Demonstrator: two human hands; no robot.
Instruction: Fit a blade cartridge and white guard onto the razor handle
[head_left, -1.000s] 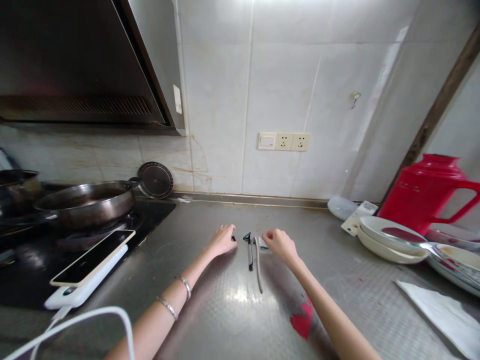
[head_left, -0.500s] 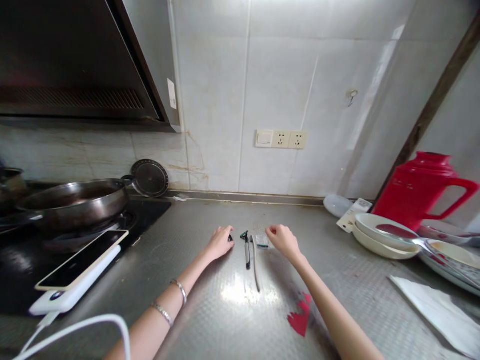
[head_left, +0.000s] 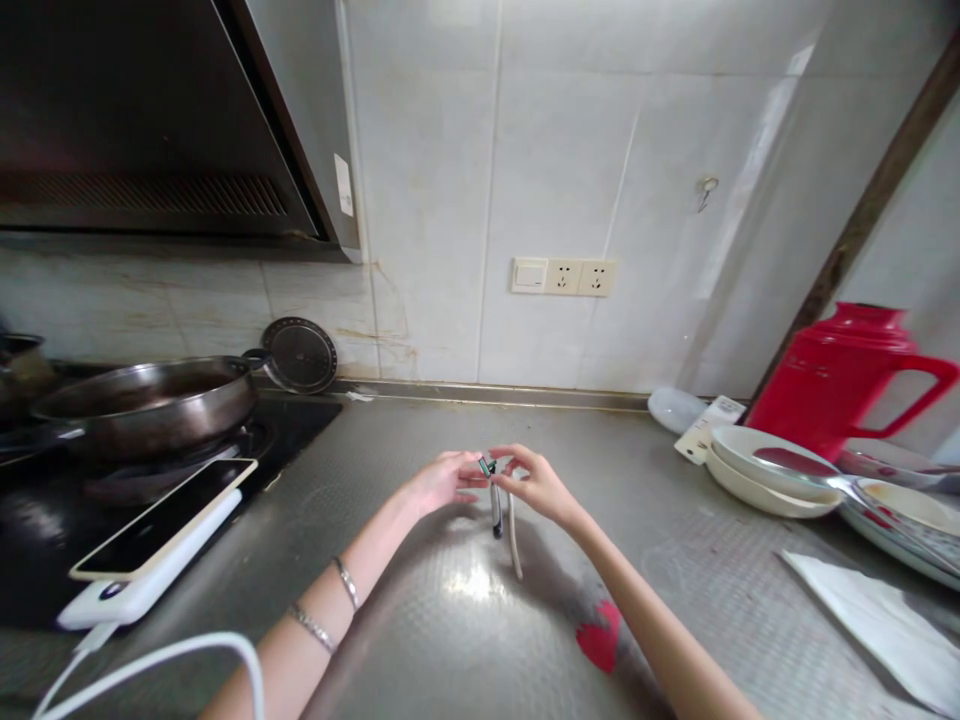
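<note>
My left hand is just left of the razor, its fingertips closed at a small dark and green piece that I cannot make out clearly. My right hand meets it from the right, thumb and index finger curled together beside the razor head; what they grip is too small to tell. The razor's grey and black handle lies on the metal counter below both hands. Beside it a thin pale curved stick has its upper end hidden by my right hand.
Red scraps lie near my right forearm. On the left are a pan on the stove and a phone on a white power bank with a cable. Stacked bowls, a red thermos and white paper stand or lie right.
Both hands have moved inward and now nearly touch over the razor head. My right hand's fingers have extended from a fist and cover the small clear case.
</note>
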